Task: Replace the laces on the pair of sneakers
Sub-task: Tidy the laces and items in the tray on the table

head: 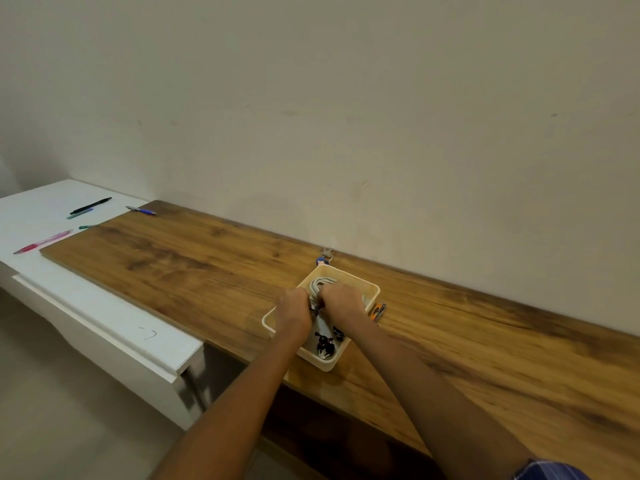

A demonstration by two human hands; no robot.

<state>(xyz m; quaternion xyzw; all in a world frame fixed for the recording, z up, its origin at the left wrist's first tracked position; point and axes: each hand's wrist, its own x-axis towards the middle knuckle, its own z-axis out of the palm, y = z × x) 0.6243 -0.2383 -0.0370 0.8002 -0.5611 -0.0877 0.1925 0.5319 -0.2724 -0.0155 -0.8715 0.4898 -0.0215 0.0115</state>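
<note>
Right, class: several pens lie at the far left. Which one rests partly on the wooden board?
The silver and blue pen: it straddles the wooden board's far left corner, while the black, green and pink ones lie on the white surface.

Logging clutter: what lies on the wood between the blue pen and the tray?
Head view: nothing; bare wooden top from blue pen to tray.

A coiled bundle of pale grey laces (320, 285) sits in the far end of a cream box (360, 284), between and just beyond both hands, its lower part hidden by them.
</note>
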